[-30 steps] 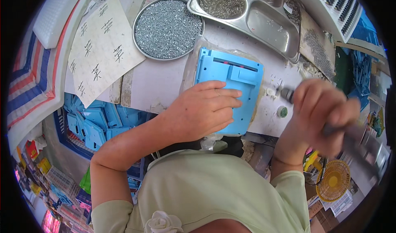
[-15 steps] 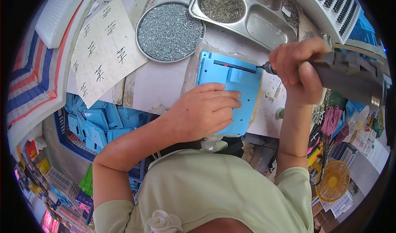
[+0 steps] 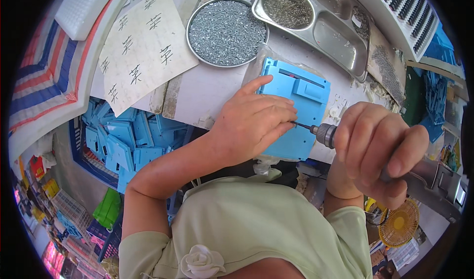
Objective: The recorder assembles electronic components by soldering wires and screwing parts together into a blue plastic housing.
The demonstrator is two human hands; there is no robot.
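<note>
A blue plastic panel [image 3: 308, 112] with a long slot and small holes lies on a clear plastic sheet [image 3: 255, 70] at the table's near edge. Across its left part rests my left hand [image 3: 249, 123], fingers stretched out flat and pressing on it. My right hand [image 3: 377, 153] is wrapped round an electric screwdriver [image 3: 326, 135], held nearly level from the right. The thin bit's tip meets the panel right beside my left fingertips; whether a screw sits under it is too small to tell.
Behind the panel stand a round tray of silver screws [image 3: 228, 32] and a steel compartment tray [image 3: 340, 47] holding small metal parts. Marked cardboard [image 3: 145, 52] lies at left, above a crate of blue panels [image 3: 121, 140]. A white rack of black pieces [image 3: 402, 12] is far right.
The screwdriver's tip has come from the slot's right end down toward the panel's middle, next to my left fingers. My left hand still lies on the panel, its thumb now spread away.
</note>
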